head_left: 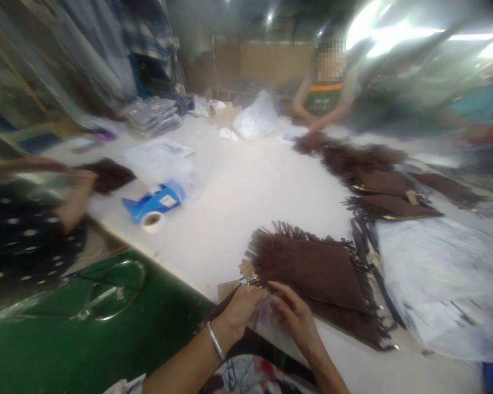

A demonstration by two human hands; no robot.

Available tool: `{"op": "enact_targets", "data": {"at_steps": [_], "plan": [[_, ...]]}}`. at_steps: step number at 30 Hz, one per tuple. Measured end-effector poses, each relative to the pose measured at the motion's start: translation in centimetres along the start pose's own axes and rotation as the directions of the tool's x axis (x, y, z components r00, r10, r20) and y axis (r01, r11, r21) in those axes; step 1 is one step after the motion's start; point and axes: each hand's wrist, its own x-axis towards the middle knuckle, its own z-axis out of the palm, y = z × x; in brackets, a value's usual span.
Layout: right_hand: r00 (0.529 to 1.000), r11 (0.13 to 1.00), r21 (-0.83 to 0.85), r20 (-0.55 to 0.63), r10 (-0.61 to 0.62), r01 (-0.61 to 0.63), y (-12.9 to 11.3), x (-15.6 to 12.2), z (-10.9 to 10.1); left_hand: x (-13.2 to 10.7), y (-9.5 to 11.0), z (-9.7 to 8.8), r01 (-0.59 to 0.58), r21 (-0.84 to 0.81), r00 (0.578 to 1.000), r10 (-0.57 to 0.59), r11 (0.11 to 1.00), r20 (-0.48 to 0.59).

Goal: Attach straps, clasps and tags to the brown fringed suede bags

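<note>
Near the front edge of the table, my left hand [246, 306], with a silver bangle on its wrist, is closed on a small crumpled piece of clear plastic [264, 316]. From the other side my right hand [293, 316] pinches the same plastic with bent fingers. Just beyond both hands lie stacked dark brown fringed pouches [308, 268] with gold zips. Tan tags [247, 269] and gold hardware show at the stack's left corner, beside my fingertips. My fingers partly hide the plastic, and blur hides fine detail.
More brown fringed pouches [388, 183] and white plastic sheets [443, 284] lie on the right. A tape roll [152, 221] and blue packaging [158, 201] lie left. A co-worker in polka dots [28, 235] handles a brown item [109, 174]; another person [324, 98] works across the table [246, 191].
</note>
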Motion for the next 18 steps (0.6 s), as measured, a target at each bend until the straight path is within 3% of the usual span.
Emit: {"op": "enact_targets", "data": {"at_steps": [10,18], "plan": [[0.997,0.999,-0.044,0.07,0.01,-0.007,-1.5,0.9,0.1,-0.7,0.5,-0.2,-0.081,0.238,0.996,0.09,0.968,-0.029],[0.991,0.989,-0.147,0.13,0.022,-0.003,-2.0,1.0,-0.3,-0.7,-0.1,0.4,-0.13,0.262,0.982,0.161,0.956,-0.1]]}}
